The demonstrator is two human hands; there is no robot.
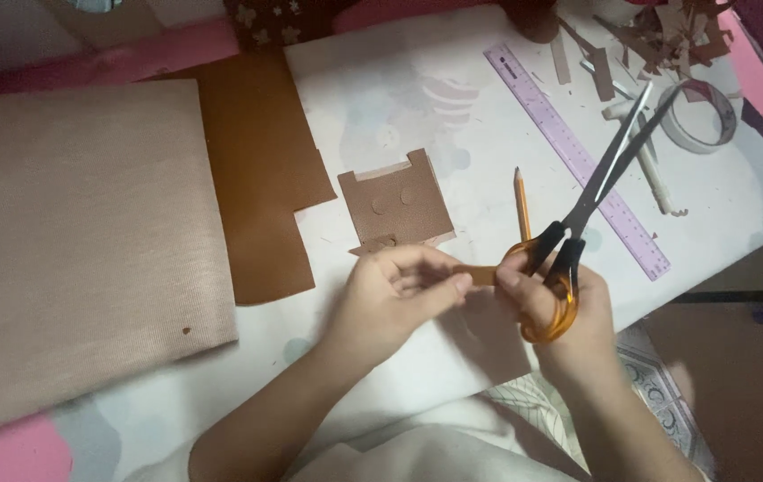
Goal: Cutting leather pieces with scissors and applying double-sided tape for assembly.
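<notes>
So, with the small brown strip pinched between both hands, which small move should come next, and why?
Probably turn the scissors in the right hand so the blades face the small brown strip. They now point away toward the ruler, while the left hand pinches the strip's other end.

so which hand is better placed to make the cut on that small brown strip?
Right, probably. The right hand already has the orange-handled scissors looped on its fingers, blades pointing away. The left hand pinches the brown strip beside it.
</notes>
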